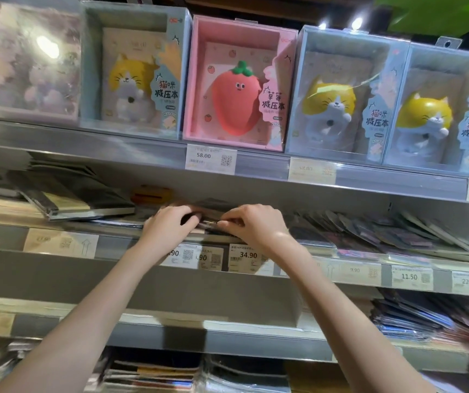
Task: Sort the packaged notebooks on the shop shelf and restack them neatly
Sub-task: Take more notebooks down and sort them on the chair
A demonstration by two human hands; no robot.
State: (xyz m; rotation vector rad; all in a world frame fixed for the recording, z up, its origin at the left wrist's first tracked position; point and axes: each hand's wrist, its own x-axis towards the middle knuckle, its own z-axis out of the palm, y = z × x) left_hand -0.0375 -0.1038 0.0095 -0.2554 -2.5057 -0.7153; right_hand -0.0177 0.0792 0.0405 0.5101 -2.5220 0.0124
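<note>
Head view showed our left hand (168,225) and right hand (251,224) curled around a dark packaged notebook (207,215) on the shelf (114,239), just below the 58.00 price tag (210,158). We judged both hands gripped its front edge to square it.

We reach both arms up; left hand (168,224) and right hand (256,222) curled, fingertips nearly meeting, pinching.

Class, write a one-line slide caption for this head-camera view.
Left hand and right hand grip packaged notebooks on the shelf under boxed cat and strawberry notebooks.
</note>
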